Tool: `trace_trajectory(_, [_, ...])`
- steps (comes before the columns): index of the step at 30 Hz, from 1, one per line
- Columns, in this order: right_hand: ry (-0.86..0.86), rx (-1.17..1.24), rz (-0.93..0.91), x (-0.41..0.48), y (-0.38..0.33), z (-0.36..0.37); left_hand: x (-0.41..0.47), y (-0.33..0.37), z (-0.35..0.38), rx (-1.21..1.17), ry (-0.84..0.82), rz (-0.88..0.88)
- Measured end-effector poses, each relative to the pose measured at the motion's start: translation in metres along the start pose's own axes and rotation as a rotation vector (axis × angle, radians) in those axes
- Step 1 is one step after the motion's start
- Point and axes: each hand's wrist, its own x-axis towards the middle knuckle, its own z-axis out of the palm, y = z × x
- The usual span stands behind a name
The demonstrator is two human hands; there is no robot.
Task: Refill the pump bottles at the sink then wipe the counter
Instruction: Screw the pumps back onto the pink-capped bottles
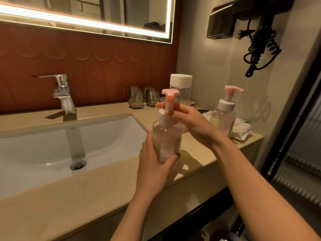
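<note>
Beige stone counter (52,197) in a dim, warmly lit bathroom, with a white undermount sink (43,145) set into it and a chrome faucet (63,93) behind the basin. A lit mirror (86,11) hangs above on a rust-red wall.

At centre, a person holds a clear pump bottle (166,136) just past the sink's right rim. The left hand (152,169) grasps the lower body of the bottle, thumb curled across its front. The right hand (192,124) comes in from the side and pinches the pink pump stem just above the white collar. The bottle is upright, with pale liquid showing through its wall and the pink pump head pointing toward the camera. Whether its base rests on the counter or hangs just above it cannot be told.

A second pump bottle (224,119), with the same white collar and pink head, stands upright near the counter's far right end, next to a crumpled white cloth (241,131). Behind the held bottle is a clear jar (180,87) with a broad white cap (its contents are not visible). Two glass tumblers (136,99) stand side by side against the wall, between the faucet and the jar.

On the right wall, a dark hair dryer (260,40) sits in its holder, its coiled cord hanging below and the plug dangling free.
</note>
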Motion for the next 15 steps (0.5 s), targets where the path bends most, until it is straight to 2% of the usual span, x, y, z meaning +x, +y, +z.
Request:
trace_trajectory(8, [0.26,-0.212,-0.093,0.007,-0.001,0.004,0.001,0.002,0.001,-0.018,-0.011,-0.016])
trace_trajectory(12, [0.24,-0.259,-0.027,0.013,-0.004,0.011,0.001,0.003,0.0,-0.015,-0.009,-0.014])
trace_trajectory(15, [0.173,-0.187,0.014,0.011,-0.005,0.017,0.001,0.002,0.001,-0.023,-0.015,-0.021])
